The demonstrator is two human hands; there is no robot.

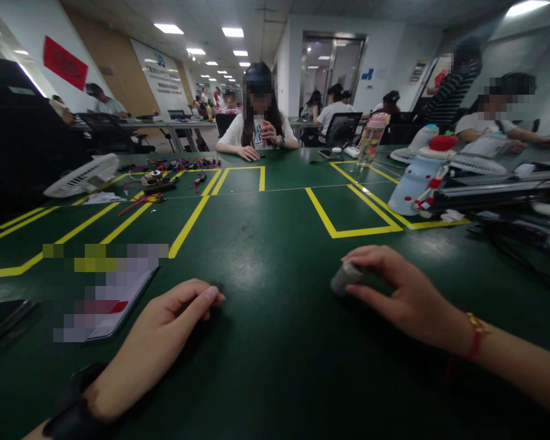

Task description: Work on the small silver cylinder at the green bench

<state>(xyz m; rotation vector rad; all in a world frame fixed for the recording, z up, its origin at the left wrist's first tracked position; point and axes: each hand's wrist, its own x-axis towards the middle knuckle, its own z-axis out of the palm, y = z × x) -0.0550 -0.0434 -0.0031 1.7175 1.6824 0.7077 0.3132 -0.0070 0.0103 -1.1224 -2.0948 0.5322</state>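
A small grey cylinder [343, 278], slightly blurred, is pinched between the thumb and fingers of my right hand [407, 299], its lower end tilted to the left, just above or on the green tabletop [266, 342]. To the left, my left hand [174, 324] rests with its thumb pressed against the curled fingers. A small dark patch shows behind those fingertips; whether it is a thing or a shadow I cannot tell. Beside this hand lies a flat, partly blurred phone-like slab [119, 305]. A dark phone-like object [2, 321] is at the left edge.
Yellow tape lines [366, 232] mark the table. Wires and small parts [174, 165] lie at the back left near a white fan [85, 175]. A light-blue bottle [412, 183], a clear pink-lidded bottle [372, 140] and cables [522, 238] stand or lie right. Across sits a person [259, 122].
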